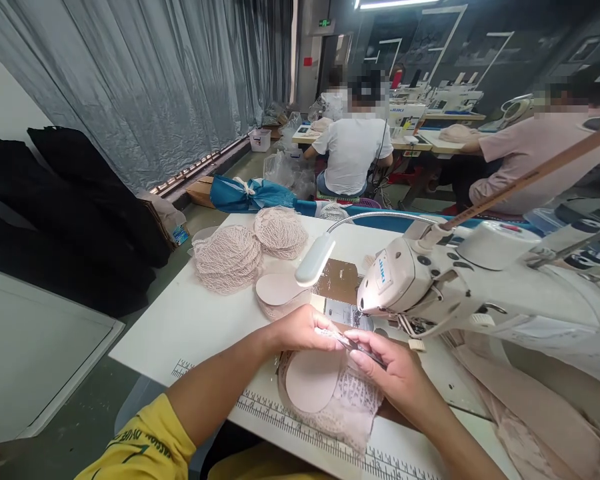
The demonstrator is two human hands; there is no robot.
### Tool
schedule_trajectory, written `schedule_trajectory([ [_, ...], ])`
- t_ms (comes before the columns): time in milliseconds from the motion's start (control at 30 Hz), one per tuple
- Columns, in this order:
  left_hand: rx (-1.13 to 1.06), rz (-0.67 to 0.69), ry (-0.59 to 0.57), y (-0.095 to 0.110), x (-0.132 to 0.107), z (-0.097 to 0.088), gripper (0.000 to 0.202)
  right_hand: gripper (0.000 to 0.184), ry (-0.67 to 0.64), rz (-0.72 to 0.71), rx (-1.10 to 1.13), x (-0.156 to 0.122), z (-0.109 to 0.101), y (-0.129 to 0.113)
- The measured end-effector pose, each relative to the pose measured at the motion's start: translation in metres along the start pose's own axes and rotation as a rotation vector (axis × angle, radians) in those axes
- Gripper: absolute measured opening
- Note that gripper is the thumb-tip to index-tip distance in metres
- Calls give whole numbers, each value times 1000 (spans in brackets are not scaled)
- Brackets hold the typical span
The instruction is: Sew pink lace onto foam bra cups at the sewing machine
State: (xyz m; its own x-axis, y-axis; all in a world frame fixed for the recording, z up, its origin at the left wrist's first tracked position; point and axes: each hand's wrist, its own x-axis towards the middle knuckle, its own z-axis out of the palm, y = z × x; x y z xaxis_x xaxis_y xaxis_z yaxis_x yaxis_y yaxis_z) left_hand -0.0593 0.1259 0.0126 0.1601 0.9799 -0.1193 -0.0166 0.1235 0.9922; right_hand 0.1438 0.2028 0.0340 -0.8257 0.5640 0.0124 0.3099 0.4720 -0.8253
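Note:
My left hand (pixel 300 330) is closed, thumb and fingers pinching the edge of a beige lace piece (pixel 360 393). Between the fingers of my right hand (pixel 397 367) is a slim, dark metal tool that looks like thread snips (pixel 370 353), its tip close to the pinched lace edge. Below both hands, the lace hangs over the table's front edge, with a smooth beige oval pad (pixel 311 381) on it. Beyond my left hand lies a similar padded piece (pixel 280 289). To the right of that stands the sewing machine head (pixel 395 277), its needle area just past my fingers.
Stacked lace pieces (pixel 227 260) and another lace stack (pixel 281 232) occupy the far left of the table (pixel 155 340). A lamp (pixel 316 259) hangs low over it. Beige fabric (pixel 525 400) lies under the machine arm. A printed ruler (pixel 300 427) lines the front edge. Co-workers (pixel 353 150) sit ahead.

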Motion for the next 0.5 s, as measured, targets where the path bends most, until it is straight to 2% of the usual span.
schedule_trajectory([
  [333, 41, -42, -60, -4, 1, 1, 31, 27, -19, -20, 113, 3, 3, -5],
  [500, 18, -79, -59, 0, 1, 3, 30, 27, -6, 5, 129, 1, 4, 7],
])
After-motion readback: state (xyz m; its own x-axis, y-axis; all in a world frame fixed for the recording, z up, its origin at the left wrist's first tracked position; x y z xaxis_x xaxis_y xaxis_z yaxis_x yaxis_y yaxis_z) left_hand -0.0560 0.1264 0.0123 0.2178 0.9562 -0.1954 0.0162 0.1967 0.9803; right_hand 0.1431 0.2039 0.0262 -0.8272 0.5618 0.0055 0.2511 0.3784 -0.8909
